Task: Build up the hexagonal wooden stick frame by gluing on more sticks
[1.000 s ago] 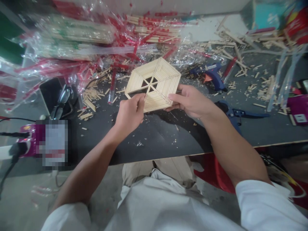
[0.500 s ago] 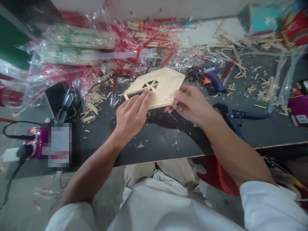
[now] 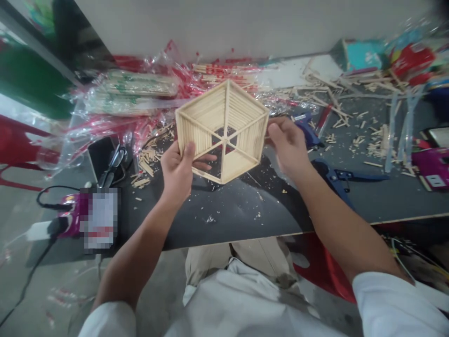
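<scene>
A hexagonal frame of thin wooden sticks [image 3: 242, 161] is held up over the dark table, its spoked side facing me. Spokes run from its corners to the centre, and rows of sticks fill most of the sections around a gap in the middle. My left hand [image 3: 178, 166] grips the lower left edge, thumb in front and fingers behind, some showing through an open section. At the right corner is my right hand [image 3: 286, 140], its fingers closed at the frame's edge; the fingertips are partly hidden.
Blue pruning shears [image 3: 338, 180] and a blue glue gun [image 3: 308, 128] lie to the right. Stick offcuts [image 3: 149, 164] and packs of sticks in plastic [image 3: 140, 84] are scattered behind. At left are a phone [image 3: 101, 154], glasses [image 3: 114, 164] and a purple power strip [image 3: 70, 215].
The stick frame has been tipped up from nearly flat, so its spoked face shows. My left hand has shifted from lying across it to gripping its left edge.
</scene>
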A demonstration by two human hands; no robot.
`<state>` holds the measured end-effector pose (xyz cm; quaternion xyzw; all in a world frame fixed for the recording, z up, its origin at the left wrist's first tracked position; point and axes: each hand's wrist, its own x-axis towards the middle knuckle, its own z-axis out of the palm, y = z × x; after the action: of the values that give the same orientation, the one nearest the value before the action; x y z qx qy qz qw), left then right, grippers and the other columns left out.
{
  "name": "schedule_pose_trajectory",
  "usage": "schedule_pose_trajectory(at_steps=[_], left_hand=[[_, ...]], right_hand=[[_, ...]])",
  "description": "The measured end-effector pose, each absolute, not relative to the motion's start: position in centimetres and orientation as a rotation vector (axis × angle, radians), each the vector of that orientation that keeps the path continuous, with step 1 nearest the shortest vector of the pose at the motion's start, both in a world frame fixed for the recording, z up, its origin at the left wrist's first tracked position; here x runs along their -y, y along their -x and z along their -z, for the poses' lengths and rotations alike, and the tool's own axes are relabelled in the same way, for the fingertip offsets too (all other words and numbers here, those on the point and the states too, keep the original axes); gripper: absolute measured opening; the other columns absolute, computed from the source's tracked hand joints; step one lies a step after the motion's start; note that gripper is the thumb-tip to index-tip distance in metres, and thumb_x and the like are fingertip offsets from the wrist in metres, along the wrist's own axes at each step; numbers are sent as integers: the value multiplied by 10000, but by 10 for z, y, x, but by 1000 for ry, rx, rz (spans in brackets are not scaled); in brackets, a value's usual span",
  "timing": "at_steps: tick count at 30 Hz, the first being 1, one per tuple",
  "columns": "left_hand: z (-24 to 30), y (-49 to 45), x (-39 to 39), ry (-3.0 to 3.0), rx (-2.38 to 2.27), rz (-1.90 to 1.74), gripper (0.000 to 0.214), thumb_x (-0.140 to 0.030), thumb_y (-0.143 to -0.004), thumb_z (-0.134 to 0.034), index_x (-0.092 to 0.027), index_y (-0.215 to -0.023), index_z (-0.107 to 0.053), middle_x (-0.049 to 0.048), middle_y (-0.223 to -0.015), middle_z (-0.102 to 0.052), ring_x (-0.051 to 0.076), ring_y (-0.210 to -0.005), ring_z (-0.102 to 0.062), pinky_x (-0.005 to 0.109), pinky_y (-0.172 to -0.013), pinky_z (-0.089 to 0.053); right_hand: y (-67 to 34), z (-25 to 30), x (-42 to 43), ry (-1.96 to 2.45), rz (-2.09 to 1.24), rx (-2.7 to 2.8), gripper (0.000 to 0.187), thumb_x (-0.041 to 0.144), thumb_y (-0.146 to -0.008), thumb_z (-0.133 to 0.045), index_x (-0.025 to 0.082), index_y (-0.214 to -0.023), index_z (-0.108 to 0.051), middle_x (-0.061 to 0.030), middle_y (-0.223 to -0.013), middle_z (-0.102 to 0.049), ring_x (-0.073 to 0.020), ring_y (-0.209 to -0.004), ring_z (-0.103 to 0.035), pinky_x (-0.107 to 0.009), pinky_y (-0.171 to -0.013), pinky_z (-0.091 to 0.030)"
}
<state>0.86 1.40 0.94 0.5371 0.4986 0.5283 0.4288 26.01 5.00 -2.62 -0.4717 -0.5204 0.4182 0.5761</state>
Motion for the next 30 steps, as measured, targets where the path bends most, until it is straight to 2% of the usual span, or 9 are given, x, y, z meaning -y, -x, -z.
schedule_pose_trajectory(at_steps=[3,7,14,19,23,27,28,30], left_hand=[[-3,-16,-12,-1268,-1193,-1174,433,-630,-989,-581,-203,-1063,-585,101,-960,-791,231,-888,-816,270,-600,-658],[4,-21,-11,-1195,-1142,-1063,482,-625,-939,-635,-166,-1085,-615,132,-1011,-791,247,-923,-817,235,-580,-646],[8,-13,-18,-1138,-1053,-957,443,-542,-878,-740,-120,-1001,-689,120,-924,-795,223,-735,-810,215,-511,-612],[8,-12,-19,-1106,-1039,-987,453,-527,-847,-786,-118,-1031,-723,116,-940,-804,214,-726,-805,233,-543,-633],[8,-17,-18,-1019,-1072,-1015,481,-536,-857,-759,-116,-1090,-721,130,-963,-811,255,-827,-816,284,-619,-667],[4,-16,-19,-940,-982,-1086,649,-718,-926,-574,-126,-1163,-694,165,-1056,-810,303,-1006,-803,375,-792,-687],[3,-15,-20,-948,-947,-1094,647,-723,-928,-576,-133,-1172,-683,169,-1099,-804,306,-1045,-794,393,-842,-682],[3,-13,-20,-978,-880,-1089,577,-653,-910,-681,-147,-1186,-654,164,-1179,-786,287,-1082,-782,400,-914,-666]], right_hand=[[-259,35,-51,1075,-1050,1233,441,686,-836,-740,302,-1025,-635,-22,-995,-746,-278,-1019,-738,-502,-901,-622],[-262,41,-52,1156,-1060,1198,450,667,-800,-794,312,-1031,-640,-31,-983,-773,-283,-971,-761,-485,-829,-645],[-263,36,-52,1232,-1157,1085,568,707,-653,-886,273,-966,-699,-55,-937,-791,-287,-866,-775,-494,-823,-667],[-260,36,-52,1218,-1160,1074,596,724,-627,-891,268,-956,-692,-53,-896,-781,-286,-851,-773,-501,-813,-669],[-261,40,-52,1231,-1145,1064,617,729,-604,-899,268,-935,-657,-50,-899,-778,-281,-826,-773,-492,-798,-670],[-262,44,-55,1188,-1133,1036,555,707,-707,-834,286,-988,-605,-57,-1013,-784,-299,-980,-779,-489,-840,-671],[-262,44,-56,1155,-1131,1023,545,695,-722,-823,292,-1016,-602,-59,-1065,-783,-303,-1051,-769,-487,-865,-669],[-258,42,-56,1082,-1139,994,556,665,-718,-832,299,-1074,-611,-61,-1144,-776,-309,-1157,-739,-485,-905,-665]])
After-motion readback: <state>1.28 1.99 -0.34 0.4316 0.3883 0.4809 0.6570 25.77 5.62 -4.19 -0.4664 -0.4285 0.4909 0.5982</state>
